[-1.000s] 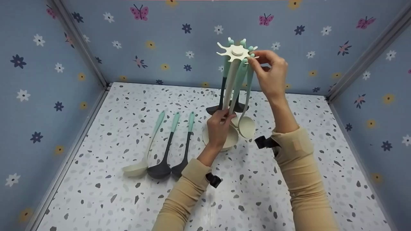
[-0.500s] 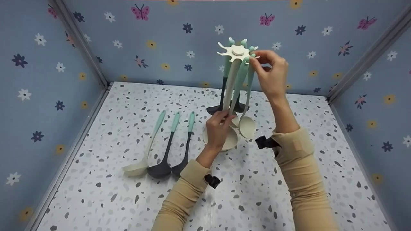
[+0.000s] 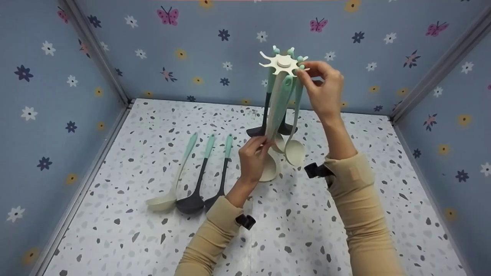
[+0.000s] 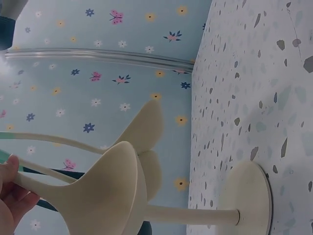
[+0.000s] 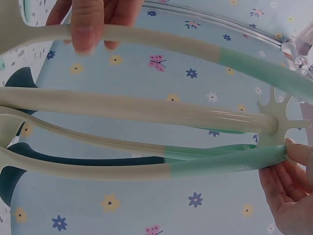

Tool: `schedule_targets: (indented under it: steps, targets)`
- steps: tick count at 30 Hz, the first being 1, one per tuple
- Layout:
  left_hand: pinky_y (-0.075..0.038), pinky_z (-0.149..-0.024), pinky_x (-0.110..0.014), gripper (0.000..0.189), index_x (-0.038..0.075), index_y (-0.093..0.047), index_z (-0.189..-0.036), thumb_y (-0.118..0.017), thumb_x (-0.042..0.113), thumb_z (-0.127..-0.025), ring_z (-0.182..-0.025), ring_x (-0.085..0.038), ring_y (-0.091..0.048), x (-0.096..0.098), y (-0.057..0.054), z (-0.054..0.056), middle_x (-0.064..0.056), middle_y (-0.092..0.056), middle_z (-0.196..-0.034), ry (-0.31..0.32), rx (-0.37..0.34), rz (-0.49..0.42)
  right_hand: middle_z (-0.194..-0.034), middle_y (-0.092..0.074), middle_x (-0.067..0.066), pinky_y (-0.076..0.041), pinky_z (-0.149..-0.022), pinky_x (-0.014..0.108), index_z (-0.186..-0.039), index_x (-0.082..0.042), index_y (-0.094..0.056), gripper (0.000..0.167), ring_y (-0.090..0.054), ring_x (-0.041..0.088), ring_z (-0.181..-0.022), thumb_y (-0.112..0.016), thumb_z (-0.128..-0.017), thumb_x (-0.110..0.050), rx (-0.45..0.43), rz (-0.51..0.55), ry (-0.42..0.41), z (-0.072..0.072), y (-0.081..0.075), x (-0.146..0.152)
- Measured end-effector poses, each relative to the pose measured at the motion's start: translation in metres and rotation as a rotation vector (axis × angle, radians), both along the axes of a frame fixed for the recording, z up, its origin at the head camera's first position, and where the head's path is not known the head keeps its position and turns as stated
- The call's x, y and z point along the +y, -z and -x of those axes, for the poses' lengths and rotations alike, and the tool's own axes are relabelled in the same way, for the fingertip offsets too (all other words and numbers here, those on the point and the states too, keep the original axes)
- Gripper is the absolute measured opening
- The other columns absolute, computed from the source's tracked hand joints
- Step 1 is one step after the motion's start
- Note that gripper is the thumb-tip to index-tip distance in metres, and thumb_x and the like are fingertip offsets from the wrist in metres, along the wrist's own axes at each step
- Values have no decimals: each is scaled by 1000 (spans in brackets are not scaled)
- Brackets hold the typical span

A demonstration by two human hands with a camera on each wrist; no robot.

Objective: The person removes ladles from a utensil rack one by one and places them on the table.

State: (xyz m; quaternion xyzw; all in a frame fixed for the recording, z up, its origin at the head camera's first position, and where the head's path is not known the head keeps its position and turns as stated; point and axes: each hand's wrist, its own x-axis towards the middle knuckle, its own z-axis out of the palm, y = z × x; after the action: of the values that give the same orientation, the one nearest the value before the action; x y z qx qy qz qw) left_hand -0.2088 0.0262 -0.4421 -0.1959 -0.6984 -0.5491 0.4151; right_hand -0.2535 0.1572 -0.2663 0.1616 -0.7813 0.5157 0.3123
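Note:
My left hand (image 3: 252, 159) pinches the neck of a cream ladle (image 4: 105, 191) with a mint handle. The ladle's handle end, with its hole, stands apart from the cream rotating rack (image 3: 283, 62), just in front of its pole. At the rack's right side, my right hand (image 3: 325, 86) pinches a hooked arm and the mint handle end of a hanging cream spoon (image 3: 295, 152). Other mint-handled utensils hang behind, among them a black one (image 3: 257, 131) at the left. In the left wrist view the rack's round base (image 4: 247, 200) rests on the table.
On the speckled table (image 3: 153, 245), left of the rack, lie a cream ladle (image 3: 163, 201) and two black ladles, the nearer-left one (image 3: 190, 203) and another (image 3: 215, 197) partly behind my left sleeve. Patterned blue walls (image 3: 230, 23) enclose the table at the back and sides.
My left hand has moved left and slightly down with the ladle, whose handle end has come away from the rack's arm. My right hand stays at the rack.

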Motion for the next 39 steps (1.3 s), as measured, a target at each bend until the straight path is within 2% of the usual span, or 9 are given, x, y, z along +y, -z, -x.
schedule_targets:
  steps: [4,8,14,21,26,31,33,39]
  targets:
    - [-49,-62,-19,15,-3,-67,-86,-67,8,-76,-72,-14,-61,-14,-3,-5,-9,-63,-79,-4,-28,-24,-81,-64,8,-49,-61,22,-90,5,-65,21,-57,11,-69,-66,-79,-13,14,18,-23,3,2,1]
    - [-50,-60,-22,13,-4,-67,-85,-67,5,-76,-71,-15,-60,-30,-4,-8,-9,-63,-78,-23,-52,-59,-80,-65,8,-49,-61,22,-89,4,-66,21,-58,12,-69,-67,-79,-14,23,19,-21,2,2,1]
    - [-50,-55,-28,14,-5,-67,-85,-68,5,-75,-69,-17,-60,-54,-3,-6,-10,-63,-77,-92,-67,-80,-82,-64,9,-49,-62,21,-90,2,-66,19,-57,13,-71,-67,-79,-13,-16,19,8,1,0,1]
    - [-50,-54,-31,14,-7,-66,-86,-67,2,-75,-69,-20,-61,-86,2,-6,-12,-62,-77,-161,-101,-66,-81,-64,8,-49,-61,22,-91,4,-65,21,-57,11,-69,-66,-79,-13,9,18,-16,3,2,1]
    - [-50,-56,-31,16,-8,-65,-88,-66,3,-77,-70,-21,-61,-113,5,-7,-13,-62,-79,-219,-181,-20,-85,-64,11,-49,-62,22,-93,6,-64,21,-57,12,-70,-65,-79,-10,-37,20,-17,0,-1,-1]
    - [-50,-58,-33,17,-10,-65,-89,-65,3,-78,-71,-23,-61,-137,7,-5,-16,-62,-78,-272,-265,37,-85,-63,15,-49,-63,21,-93,9,-62,20,-57,13,-70,-63,-80,-5,-62,21,-8,-15,-12,-7]
    - [-49,-60,-33,18,-11,-64,-90,-63,4,-79,-72,-23,-60,-146,7,-3,-17,-62,-79,-284,-319,61,-84,-63,14,-48,-63,20,-92,10,-62,19,-57,13,-70,-63,-80,-5,-67,16,1,-20,-15,-9]
    - [-46,-62,-33,22,-10,-63,-98,-60,4,-82,-74,-24,-59,-170,4,2,-19,-63,-82,-336,-498,159,-83,-63,15,-47,-60,18,-91,11,-62,18,-56,11,-69,-63,-80,-4,-20,-7,8,-22,-16,-10]
